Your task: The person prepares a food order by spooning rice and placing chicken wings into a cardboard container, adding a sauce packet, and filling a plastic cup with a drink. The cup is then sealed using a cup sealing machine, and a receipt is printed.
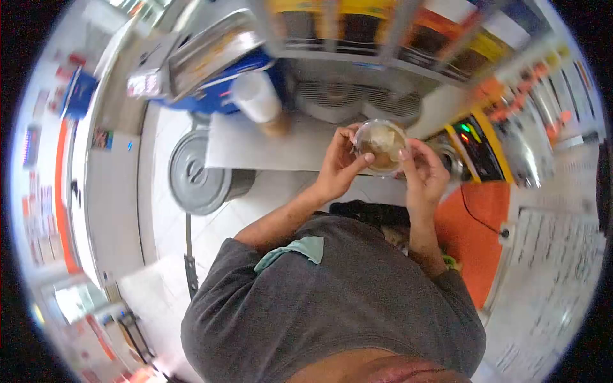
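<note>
A round clear plastic cup (385, 158) with brownish contents and a pale patch near its top is held between both my hands, over the counter's front edge. My left hand (340, 167) grips its left side, the thumb lying across the front. On the opposite side my right hand (424, 169) has its fingers curled around the cup and its thumb pressed near the rim. To the left on the counter (255, 147) stands a blurred white cup-shaped object (257, 96), with a brown part at its lower end.
Behind the cup, two grilles (332, 94) sit below dispensers with yellow panels (361, 22). A metal tray (214, 54) rests over a blue container (214, 86) at the back left. The lidded grey bin (201, 172) stands on the floor. At right is a device with a lit display (476, 140).
</note>
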